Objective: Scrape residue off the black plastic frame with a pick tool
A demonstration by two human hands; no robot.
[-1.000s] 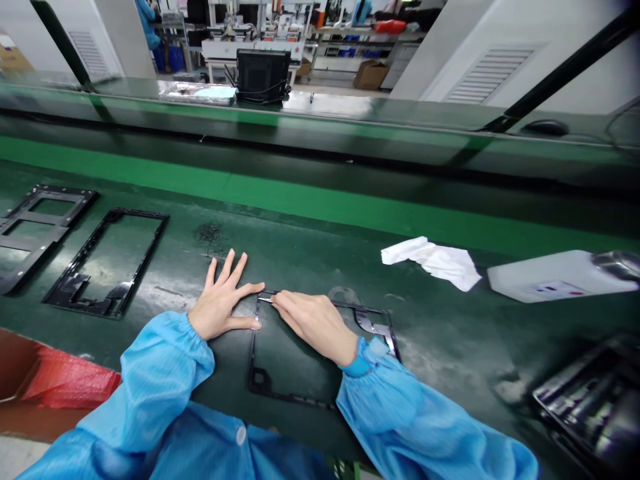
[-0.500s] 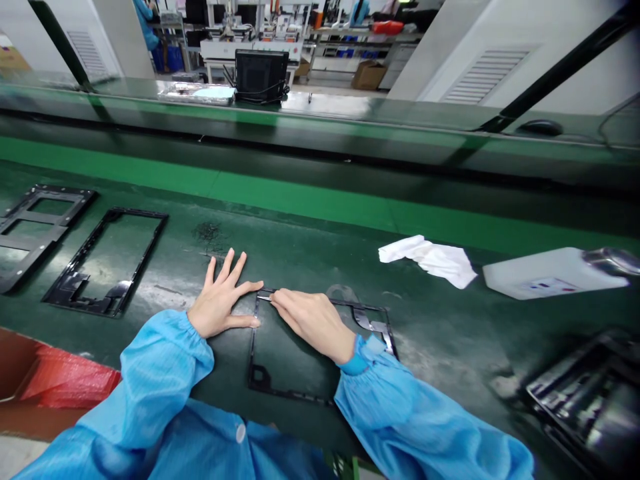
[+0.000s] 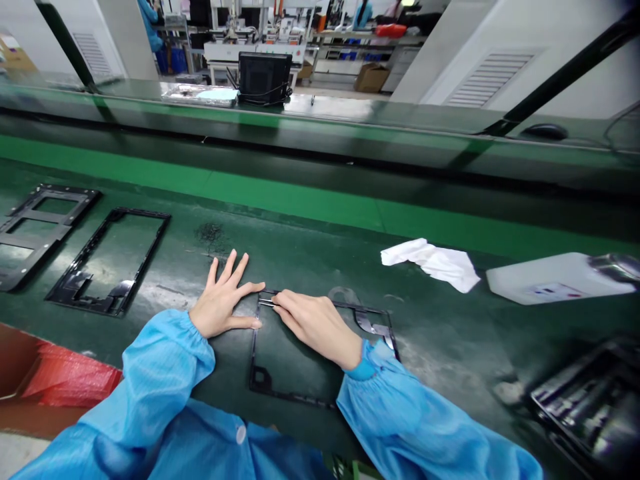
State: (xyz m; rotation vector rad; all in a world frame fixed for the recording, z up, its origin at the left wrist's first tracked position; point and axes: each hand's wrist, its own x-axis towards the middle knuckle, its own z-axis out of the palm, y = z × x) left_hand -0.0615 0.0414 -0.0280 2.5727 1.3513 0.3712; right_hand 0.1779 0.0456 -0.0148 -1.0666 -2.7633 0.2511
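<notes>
A thin black rectangular frame [image 3: 280, 395] lies flat on the dark green belt in front of me. My left hand [image 3: 223, 300] rests flat with fingers spread, its thumb and index finger pressing the frame's upper left corner. My right hand [image 3: 313, 322] lies over the frame's top edge, fingers closed in a pinch on a small metal tool [image 3: 267, 302] whose tip touches that corner. Both arms wear blue sleeves.
Two more black frames [image 3: 107, 263] [image 3: 35, 227] lie to the left. A crumpled white cloth [image 3: 433, 261] and a white container [image 3: 555, 279] lie at right, black trays [image 3: 590, 403] at lower right. A red bag in a cardboard box [image 3: 55, 383] sits at lower left.
Almost nothing: both hands stay on the frame's upper left corner, and the view shifts slightly.
</notes>
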